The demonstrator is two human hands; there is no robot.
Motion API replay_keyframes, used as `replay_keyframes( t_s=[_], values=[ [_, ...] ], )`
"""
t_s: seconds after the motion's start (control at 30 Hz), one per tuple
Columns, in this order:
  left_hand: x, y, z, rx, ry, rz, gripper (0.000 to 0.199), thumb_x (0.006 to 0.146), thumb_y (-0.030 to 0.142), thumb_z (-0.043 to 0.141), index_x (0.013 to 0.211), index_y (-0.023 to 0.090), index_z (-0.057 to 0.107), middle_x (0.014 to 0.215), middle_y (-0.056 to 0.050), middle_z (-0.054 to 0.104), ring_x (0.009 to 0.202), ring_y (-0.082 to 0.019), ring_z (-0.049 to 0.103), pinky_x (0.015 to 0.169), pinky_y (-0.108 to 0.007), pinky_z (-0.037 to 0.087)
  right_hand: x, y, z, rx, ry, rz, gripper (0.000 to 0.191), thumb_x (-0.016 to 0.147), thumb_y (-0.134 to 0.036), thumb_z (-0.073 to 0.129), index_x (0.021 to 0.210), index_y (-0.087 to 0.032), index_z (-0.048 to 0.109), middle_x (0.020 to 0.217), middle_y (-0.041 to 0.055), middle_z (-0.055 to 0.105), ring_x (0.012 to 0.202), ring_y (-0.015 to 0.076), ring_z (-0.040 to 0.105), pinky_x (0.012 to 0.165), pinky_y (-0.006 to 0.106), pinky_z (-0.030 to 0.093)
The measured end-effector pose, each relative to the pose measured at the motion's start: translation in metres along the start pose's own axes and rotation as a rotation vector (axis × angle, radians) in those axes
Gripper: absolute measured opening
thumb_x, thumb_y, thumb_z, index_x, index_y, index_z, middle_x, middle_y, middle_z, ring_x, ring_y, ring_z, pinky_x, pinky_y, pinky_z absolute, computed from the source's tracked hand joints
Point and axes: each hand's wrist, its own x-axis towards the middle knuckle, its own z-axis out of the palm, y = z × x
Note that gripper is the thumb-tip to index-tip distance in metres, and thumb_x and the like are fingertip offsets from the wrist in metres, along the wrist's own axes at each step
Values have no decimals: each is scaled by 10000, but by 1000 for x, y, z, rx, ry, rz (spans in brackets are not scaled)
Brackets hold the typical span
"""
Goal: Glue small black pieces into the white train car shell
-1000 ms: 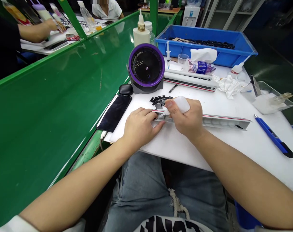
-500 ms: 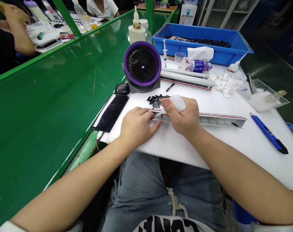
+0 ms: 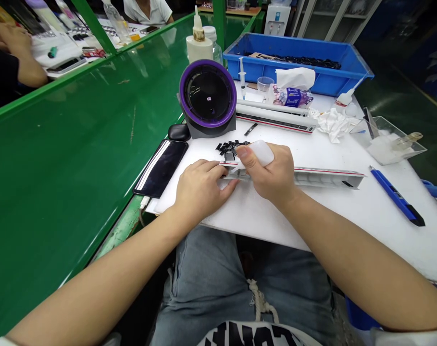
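Along the front of the white table (image 3: 333, 204), one rail (image 3: 324, 179) lies lengthwise, its left end under the left hand (image 3: 200, 187), which is half curled about it with the thumb on the near side and the fingers on the far side. Above the same end, the right hand (image 3: 278, 173) is closed firmly round one white bottle (image 3: 263, 153), thumb on top, nozzle tilted down and left toward the rail. Bare table runs between the rail and the front edge, widening to the right, where one blue knife (image 3: 396, 194) lies with its tip near the rail's right end. Another bare stretch lies behind the rail, as far as two more rails (image 3: 276, 119) set side by side. Leftward, room is tight: one phone (image 3: 162, 168) and one black case (image 3: 178, 132) sit by the left edge, against the green partition (image 3: 77, 154). Just behind the hands is one heap of black pieces (image 3: 230, 149), too overlapped to count, with a single strip (image 3: 250, 129) apart from it. Farther back stand one purple-rimmed fan (image 3: 208, 96), one syringe (image 3: 243, 79), one tissue pack (image 3: 293, 97) and one blue bin (image 3: 341, 84); one clear tray (image 3: 409, 153) is at the right edge.
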Motion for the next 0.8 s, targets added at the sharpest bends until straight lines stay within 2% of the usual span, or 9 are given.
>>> replay_keyframes(
  t_s=[0.37, 0.6, 0.8],
  values=[
    [0, -1, 1, 25, 22, 11, 279, 870, 447, 603, 821, 186, 690, 897, -59, 731, 866, -265, 647, 768, -391, 506, 0, 0, -2, -11, -4, 3, 487, 927, -406, 584, 547, -210, 350, 506, -52, 350, 472, 84, 354, 508, 264, 308],
    [-1, 0, 2, 21, 43, 10, 263, 856, 437, 617, 821, 187, 691, 908, -65, 736, 875, -271, 657, 770, -397, 516, 0, 0, -3, 17, -2, -15, 467, 917, -333, 609, 542, -207, 360, 503, -53, 374, 468, 83, 347, 508, 273, 295],
    [0, 1, 1, 9, 37, 8, 260, 856, 428, 615, 828, 182, 695, 911, -62, 738, 872, -271, 655, 769, -403, 519, 1, -1, -5, -16, -15, 10, 486, 934, -383, 580, 531, -204, 375, 492, -49, 392, 463, 82, 372, 501, 266, 306]
  ],
)
